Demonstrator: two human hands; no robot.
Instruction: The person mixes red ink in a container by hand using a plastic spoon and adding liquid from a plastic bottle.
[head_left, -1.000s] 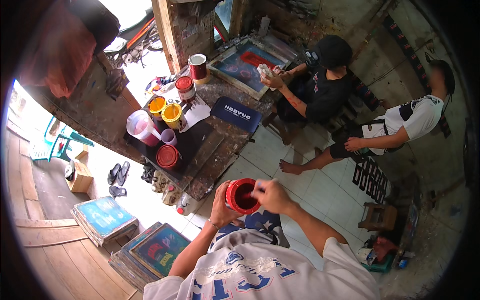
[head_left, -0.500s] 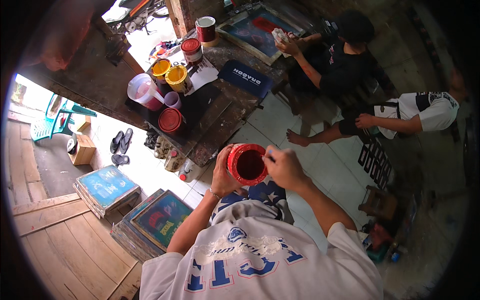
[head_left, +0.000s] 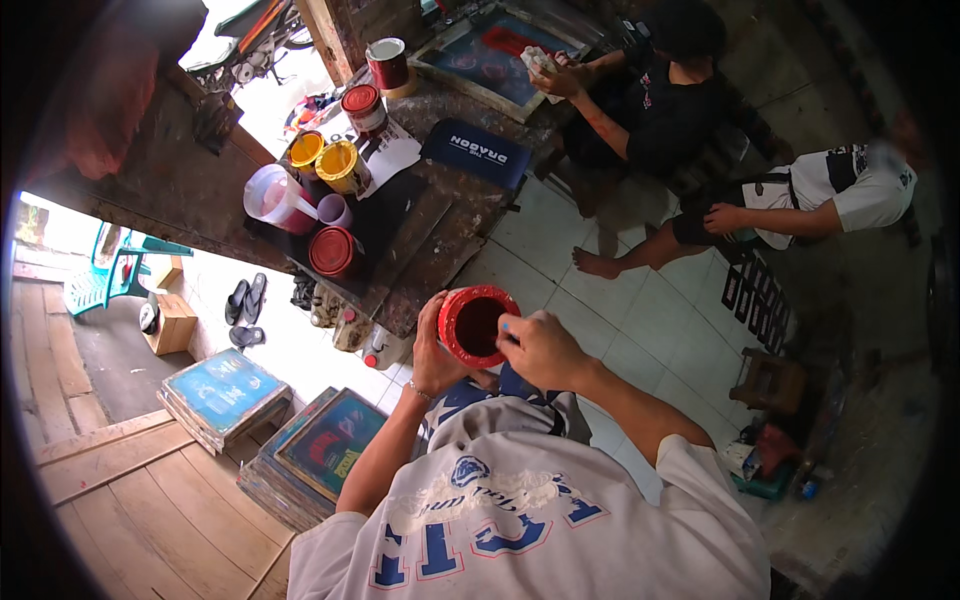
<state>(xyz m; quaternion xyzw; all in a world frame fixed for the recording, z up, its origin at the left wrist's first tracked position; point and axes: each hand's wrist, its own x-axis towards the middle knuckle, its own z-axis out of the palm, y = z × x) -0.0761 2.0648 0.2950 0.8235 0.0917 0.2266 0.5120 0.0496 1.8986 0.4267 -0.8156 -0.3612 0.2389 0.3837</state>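
Observation:
My left hand (head_left: 432, 352) is wrapped round the side of a red paint can (head_left: 455, 346), held in front of my body. The can has no lid on, its rim is smeared red, and its inside looks dark red. At the can's right rim my right hand (head_left: 545, 350) is closed in a pinch. A small blue end (head_left: 507, 323) shows at its fingertips; the rest of what it grips is hidden by the fingers and the can.
Ahead, a stained workbench (head_left: 440, 235) carries a lidded red can (head_left: 334, 251), yellow cans (head_left: 342, 167), a pink-stained jug (head_left: 280, 200) and a framed screen (head_left: 455, 65). Stacked screens (head_left: 225, 385) stand left. One person (head_left: 660, 120) holds a cloth; another (head_left: 800, 205) sits right.
Both hands and the can have shifted slightly left in view. My right hand has moved lower against the can's rim. The whole view has tilted a little.

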